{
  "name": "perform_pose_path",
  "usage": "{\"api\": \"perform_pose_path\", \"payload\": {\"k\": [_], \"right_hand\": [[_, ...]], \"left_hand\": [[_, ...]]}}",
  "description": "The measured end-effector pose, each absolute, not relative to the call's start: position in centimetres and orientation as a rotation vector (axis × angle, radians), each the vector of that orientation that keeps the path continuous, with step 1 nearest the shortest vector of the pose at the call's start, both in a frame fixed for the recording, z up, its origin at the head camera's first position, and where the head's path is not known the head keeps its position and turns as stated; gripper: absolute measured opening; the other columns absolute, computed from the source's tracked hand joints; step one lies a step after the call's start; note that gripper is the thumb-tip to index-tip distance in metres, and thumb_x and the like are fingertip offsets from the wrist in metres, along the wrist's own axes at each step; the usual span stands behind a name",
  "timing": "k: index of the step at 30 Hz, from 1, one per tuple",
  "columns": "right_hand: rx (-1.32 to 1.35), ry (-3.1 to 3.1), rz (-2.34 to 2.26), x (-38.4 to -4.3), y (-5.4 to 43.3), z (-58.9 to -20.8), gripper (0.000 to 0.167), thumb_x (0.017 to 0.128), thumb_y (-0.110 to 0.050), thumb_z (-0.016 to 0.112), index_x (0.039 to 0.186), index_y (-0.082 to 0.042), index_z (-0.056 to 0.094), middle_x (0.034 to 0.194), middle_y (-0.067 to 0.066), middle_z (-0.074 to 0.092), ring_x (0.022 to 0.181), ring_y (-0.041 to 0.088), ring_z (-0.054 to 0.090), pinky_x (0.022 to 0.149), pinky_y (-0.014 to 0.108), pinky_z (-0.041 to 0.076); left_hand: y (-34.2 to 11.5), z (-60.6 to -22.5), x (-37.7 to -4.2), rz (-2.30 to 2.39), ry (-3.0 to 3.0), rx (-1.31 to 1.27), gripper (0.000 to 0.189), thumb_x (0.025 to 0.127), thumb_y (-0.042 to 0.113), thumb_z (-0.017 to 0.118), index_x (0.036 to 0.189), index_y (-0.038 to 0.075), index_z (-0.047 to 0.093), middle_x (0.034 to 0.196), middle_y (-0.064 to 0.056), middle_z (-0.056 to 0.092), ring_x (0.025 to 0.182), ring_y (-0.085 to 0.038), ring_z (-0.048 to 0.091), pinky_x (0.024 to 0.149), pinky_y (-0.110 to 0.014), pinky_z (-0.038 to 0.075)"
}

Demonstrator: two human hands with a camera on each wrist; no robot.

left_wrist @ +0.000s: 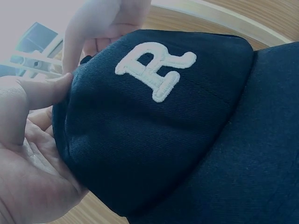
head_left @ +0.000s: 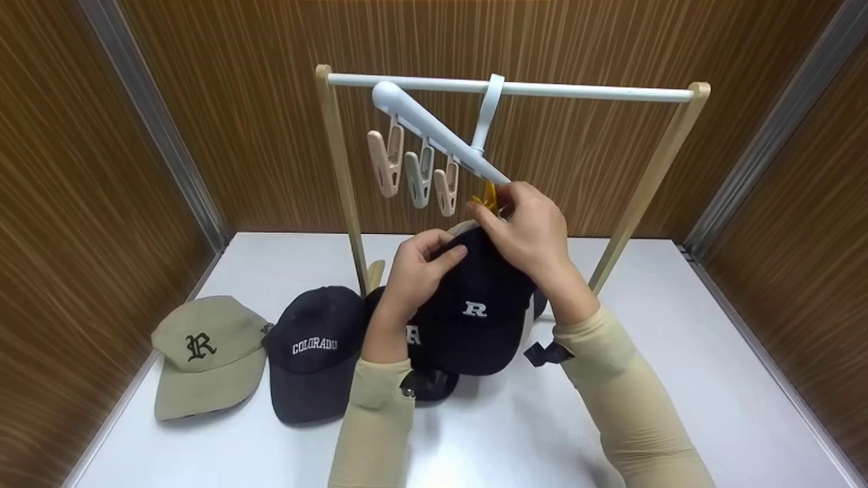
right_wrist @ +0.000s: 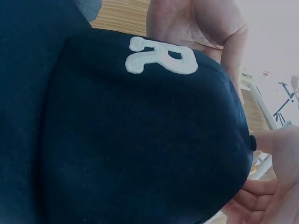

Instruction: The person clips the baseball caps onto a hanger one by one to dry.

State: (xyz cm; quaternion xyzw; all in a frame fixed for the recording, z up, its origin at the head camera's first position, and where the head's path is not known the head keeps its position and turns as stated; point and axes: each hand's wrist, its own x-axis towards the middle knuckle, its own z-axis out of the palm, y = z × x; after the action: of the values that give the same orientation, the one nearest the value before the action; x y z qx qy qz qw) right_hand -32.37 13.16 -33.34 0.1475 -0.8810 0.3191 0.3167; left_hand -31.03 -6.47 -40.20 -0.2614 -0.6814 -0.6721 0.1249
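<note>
Hanging below the left hand [head_left: 415, 271], which pinches its crown [left_wrist: 107, 112], and the right hand [head_left: 536, 229], pinching a yellow clothespin [head_left: 489, 195], the dark R-logo baseball cap [head_left: 485, 342] seems light, soft-crowned, stiffer-brimmed, best held at the top.

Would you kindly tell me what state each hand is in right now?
Left hand: holding a raised dark fabric cap with a white R.
Right hand: pinching a yellow clothespin.

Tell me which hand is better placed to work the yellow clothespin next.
Right, most likely: the right hand pinches the yellow clothespin by the crown of the dark R baseball cap. The left hand grips the cap lower down, so it seems better suited to steadying it.
</note>
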Motion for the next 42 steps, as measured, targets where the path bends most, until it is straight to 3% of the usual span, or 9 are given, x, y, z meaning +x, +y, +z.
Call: {"api": "perform_pose_path", "payload": {"k": [11, 23, 34, 42], "right_hand": [[0.353, -2.216, 0.649, -32.5, 12.4, -33.3, 0.048, 0.1, -0.05, 0.082, 0.092, -0.003, 0.075, 0.08, 0.009, 0.069, 0.067, 0.03, 0.063, 0.059, 0.046, 0.046], [0.376, -2.283, 0.758, -32.4, 12.5, -32.5, 0.044, 0.101, -0.047, 0.081, 0.094, -0.004, 0.077, 0.081, 0.009, 0.073, 0.07, 0.029, 0.063, 0.064, 0.046, 0.046], [0.477, -2.359, 1.086, -32.3, 13.0, -31.2, 0.041, 0.104, -0.047, 0.079, 0.095, -0.007, 0.081, 0.072, -0.002, 0.063, 0.065, 0.016, 0.055, 0.059, 0.029, 0.039], [0.515, -2.346, 1.417, -32.5, 13.4, -31.1, 0.036, 0.106, -0.042, 0.077, 0.099, -0.007, 0.084, 0.075, 0.008, 0.072, 0.063, 0.013, 0.065, 0.056, 0.022, 0.044]], "left_hand": [[-6.3, -40.2, -30.9, -1.955, -1.985, -0.761, 0.009, 0.102, 0.005, 0.078, 0.099, -0.002, 0.074, 0.085, 0.002, 0.069, 0.082, -0.015, 0.062, 0.078, -0.03, 0.052], [-6.9, -40.3, -31.1, -1.977, -1.948, -0.78, 0.01, 0.102, 0.005, 0.078, 0.098, -0.003, 0.074, 0.086, 0.002, 0.069, 0.082, -0.016, 0.062, 0.078, -0.03, 0.052], [-7.7, -40.2, -31.2, -2.052, -1.884, -0.791, 0.004, 0.104, 0.003, 0.076, 0.1, 0.002, 0.076, 0.089, 0.0, 0.071, 0.083, -0.016, 0.063, 0.078, -0.031, 0.051], [-8.2, -40.2, -31.1, -2.077, -1.848, -0.808, 0.005, 0.105, 0.001, 0.073, 0.102, 0.003, 0.076, 0.095, -0.002, 0.074, 0.089, -0.018, 0.067, 0.082, -0.032, 0.054]]}}
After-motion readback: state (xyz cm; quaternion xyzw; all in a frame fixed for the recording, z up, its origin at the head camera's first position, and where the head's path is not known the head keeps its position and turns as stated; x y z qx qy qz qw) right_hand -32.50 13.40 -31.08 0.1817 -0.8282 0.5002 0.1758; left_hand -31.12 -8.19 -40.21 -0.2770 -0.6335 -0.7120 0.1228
